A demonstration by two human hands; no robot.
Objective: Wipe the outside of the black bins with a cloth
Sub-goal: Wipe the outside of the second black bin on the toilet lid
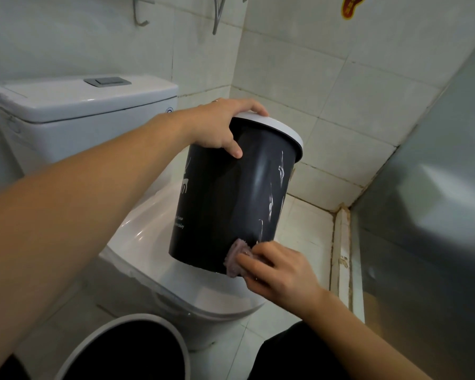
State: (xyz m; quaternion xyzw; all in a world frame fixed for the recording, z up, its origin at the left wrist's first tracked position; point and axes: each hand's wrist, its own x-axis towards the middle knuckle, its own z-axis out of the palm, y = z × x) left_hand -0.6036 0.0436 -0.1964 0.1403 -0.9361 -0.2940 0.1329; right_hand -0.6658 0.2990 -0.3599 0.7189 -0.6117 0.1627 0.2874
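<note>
**Black bin held tilted over the toilet while a cloth meets its lower wall**

The toilet (pixel 154 242) serves as the landmark, its white cistern (pixel 80 102) standing at its back against the tiled wall, with a grey flush button (pixel 107 81) on top. In front of the toilet, at the bottom edge of the view, a second black bin (pixel 126 349) with a pale rim stands on the floor, its mouth open upward.

Above the toilet lid, the left hand (pixel 222 124) holds a black bin (pixel 231 193) by its top: the fingers curl over the white rim (pixel 285 130) and the thumb presses the dark side wall, so this grip is closed on the bin. The bin is tilted, its rim leaning away to the right, its base close above the toilet lid; whether the base touches the lid cannot be told. White streaks run down its side.

Right of the toilet's front, the right hand (pixel 283 272) pinches a purplish cloth (pixel 236 256) in curled fingers and holds it against the bin's lower edge.

To the toilet's right stands a frosted glass panel (pixel 422 187).
</note>
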